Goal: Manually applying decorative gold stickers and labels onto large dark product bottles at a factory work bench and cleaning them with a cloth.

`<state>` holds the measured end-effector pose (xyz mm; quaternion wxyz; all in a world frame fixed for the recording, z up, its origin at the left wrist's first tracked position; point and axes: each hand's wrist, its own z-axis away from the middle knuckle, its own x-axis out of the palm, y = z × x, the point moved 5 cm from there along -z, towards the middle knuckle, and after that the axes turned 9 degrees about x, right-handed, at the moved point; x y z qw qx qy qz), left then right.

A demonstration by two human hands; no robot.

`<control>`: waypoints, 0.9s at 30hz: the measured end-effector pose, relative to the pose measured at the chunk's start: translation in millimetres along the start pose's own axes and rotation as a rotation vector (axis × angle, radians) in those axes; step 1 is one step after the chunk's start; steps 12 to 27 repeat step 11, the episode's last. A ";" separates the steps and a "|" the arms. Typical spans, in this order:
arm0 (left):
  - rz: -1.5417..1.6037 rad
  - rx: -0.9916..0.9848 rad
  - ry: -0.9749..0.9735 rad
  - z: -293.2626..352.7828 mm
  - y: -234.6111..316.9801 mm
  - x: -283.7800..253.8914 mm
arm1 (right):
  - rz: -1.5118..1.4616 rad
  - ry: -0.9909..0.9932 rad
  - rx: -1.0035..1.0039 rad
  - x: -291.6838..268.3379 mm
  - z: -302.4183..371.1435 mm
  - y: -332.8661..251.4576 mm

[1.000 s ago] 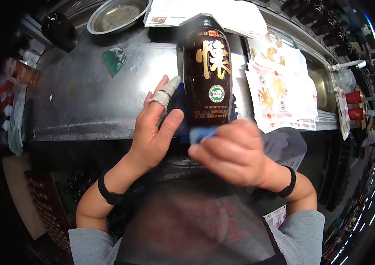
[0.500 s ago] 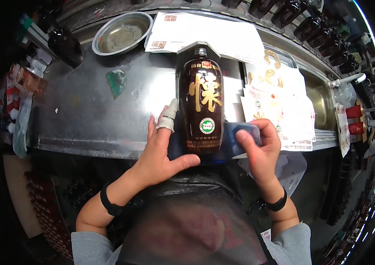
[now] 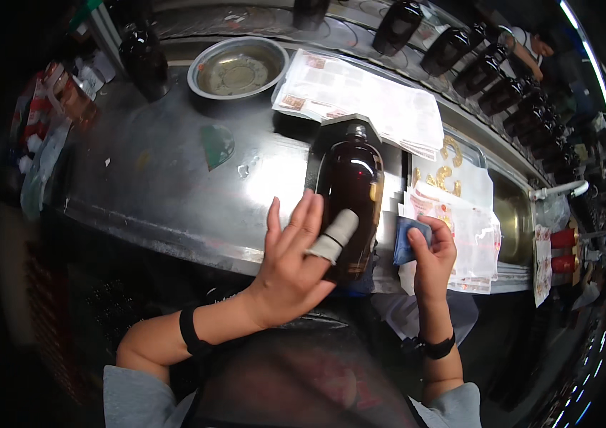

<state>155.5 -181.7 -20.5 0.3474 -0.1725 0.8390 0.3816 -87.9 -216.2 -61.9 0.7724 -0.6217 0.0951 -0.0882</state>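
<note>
A dark brown glass bottle (image 3: 351, 196) lies on its side on the grey metal bench (image 3: 160, 192), its neck pointing away from the person. The left hand (image 3: 296, 260) rests open against the bottle's lower left side, one finger wrapped in white tape. The right hand (image 3: 433, 258) is closed around a folded blue cloth (image 3: 408, 239) just right of the bottle. Printed paper sheets (image 3: 360, 100) and a round steel bowl (image 3: 237, 71) lie beyond.

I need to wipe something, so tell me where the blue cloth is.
In the head view, the blue cloth is in the right hand, right of the dark bottle and beside the printed sheets.
</note>
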 end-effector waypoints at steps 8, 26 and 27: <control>0.124 -0.102 0.244 -12.2 -22.9 -52.5 | 0.133 -0.230 0.175 -14.8 16.0 -3.6; 0.846 -0.612 0.362 -34.6 -84.4 -53.9 | 0.619 -0.293 -0.253 36.4 45.3 -29.5; 0.846 -0.612 0.362 -34.6 -84.4 -53.9 | 0.619 -0.293 -0.253 36.4 45.3 -29.5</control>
